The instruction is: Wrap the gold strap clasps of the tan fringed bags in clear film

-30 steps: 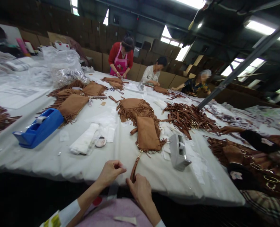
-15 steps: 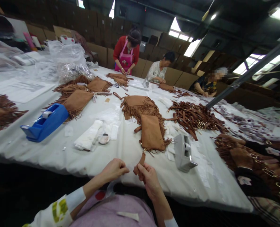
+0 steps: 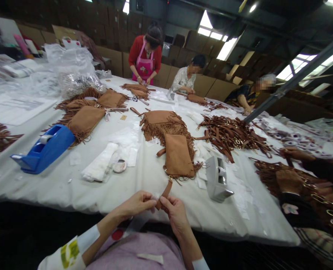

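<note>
At the table's near edge, my right hand (image 3: 176, 212) is closed, pinching the end of a brown wrist strap (image 3: 167, 190). A metal clip joins this strap to a brown fringed pouch (image 3: 179, 155) lying flat on the table. My left hand (image 3: 139, 203) is closed too, its fingertips up against the strap's end. Between them shows a thin, whitish, see-through piece (image 3: 156, 196), like clear film; its exact kind is hard to make out. Behind the pouch lies another fringed pouch (image 3: 160, 117).
A blue tape dispenser (image 3: 47, 148) stands left, a grey tape dispenser (image 3: 218, 180) right. White packets (image 3: 100, 163) lie between. Brown straps (image 3: 233, 137) are heaped behind the grey dispenser. A neighbour's gloved arm (image 3: 291, 187) works at the right edge. Several people stand across the table (image 3: 144, 176).
My left hand has moved right and met the strap's end with the whitish piece. My right hand has shifted slightly left and down, still pinching the strap. The view has turned a little.
</note>
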Action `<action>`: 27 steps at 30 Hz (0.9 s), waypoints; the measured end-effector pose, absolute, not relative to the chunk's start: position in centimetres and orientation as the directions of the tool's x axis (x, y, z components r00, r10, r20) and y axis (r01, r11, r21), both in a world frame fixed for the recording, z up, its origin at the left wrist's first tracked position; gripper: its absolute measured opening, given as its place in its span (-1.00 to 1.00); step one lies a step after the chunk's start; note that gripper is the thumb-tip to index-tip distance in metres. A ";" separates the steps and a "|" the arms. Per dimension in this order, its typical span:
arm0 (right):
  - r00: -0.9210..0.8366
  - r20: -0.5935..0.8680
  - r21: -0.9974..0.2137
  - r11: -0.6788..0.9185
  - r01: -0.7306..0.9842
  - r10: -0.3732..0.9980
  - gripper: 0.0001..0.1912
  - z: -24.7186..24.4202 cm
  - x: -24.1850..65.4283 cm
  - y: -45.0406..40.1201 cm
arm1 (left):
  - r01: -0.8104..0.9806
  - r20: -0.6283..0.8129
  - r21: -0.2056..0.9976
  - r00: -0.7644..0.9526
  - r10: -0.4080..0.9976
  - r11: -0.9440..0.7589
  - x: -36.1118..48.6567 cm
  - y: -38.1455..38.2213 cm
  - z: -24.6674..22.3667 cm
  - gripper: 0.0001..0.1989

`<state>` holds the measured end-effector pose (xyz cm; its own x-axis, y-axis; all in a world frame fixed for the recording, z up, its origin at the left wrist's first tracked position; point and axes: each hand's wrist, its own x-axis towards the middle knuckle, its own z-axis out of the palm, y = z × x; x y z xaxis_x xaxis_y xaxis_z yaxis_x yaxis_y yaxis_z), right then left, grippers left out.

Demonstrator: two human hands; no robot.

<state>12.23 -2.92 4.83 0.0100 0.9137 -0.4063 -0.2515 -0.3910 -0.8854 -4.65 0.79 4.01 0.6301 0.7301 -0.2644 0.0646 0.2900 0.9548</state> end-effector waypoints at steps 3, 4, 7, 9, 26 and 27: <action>-0.016 -0.433 -0.849 -0.414 -0.327 0.901 -0.65 5.7 12.4 -3.0 | 0.070 -0.323 0.938 0.529 0.785 0.338 -5.1 0.9 3.4 -0.68; -0.005 -0.443 -0.835 -0.414 -0.363 0.897 -0.65 6.1 12.5 -3.0 | 0.072 -0.339 0.933 0.507 0.793 0.353 -5.3 0.9 3.3 -0.68; 0.058 -0.466 -0.802 -0.394 -0.449 0.883 -0.65 7.1 12.6 -2.8 | 0.091 -0.365 0.925 0.493 0.790 0.370 -5.8 1.2 3.4 -0.66; 0.082 -0.472 -0.800 -0.388 -0.458 0.878 -0.65 7.5 12.7 -2.5 | 0.121 -0.367 0.926 0.508 0.779 0.357 -6.2 1.3 3.8 -0.67; 0.133 -0.306 -0.951 -0.298 -0.081 0.943 -0.69 6.4 12.0 -1.6 | 0.240 -0.386 0.922 0.536 0.751 0.303 -6.1 1.4 5.0 -0.77; 0.135 -0.310 -0.950 -0.300 -0.086 0.941 -0.71 6.3 11.7 -1.7 | 0.217 -0.386 0.922 0.527 0.757 0.320 -5.9 1.4 4.9 -0.76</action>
<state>11.67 -1.68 6.34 0.1351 0.9412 -0.3096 -0.0863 -0.3001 -0.9500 -5.87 1.35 4.90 0.5270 0.7569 -0.3864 0.2173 0.3196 0.9223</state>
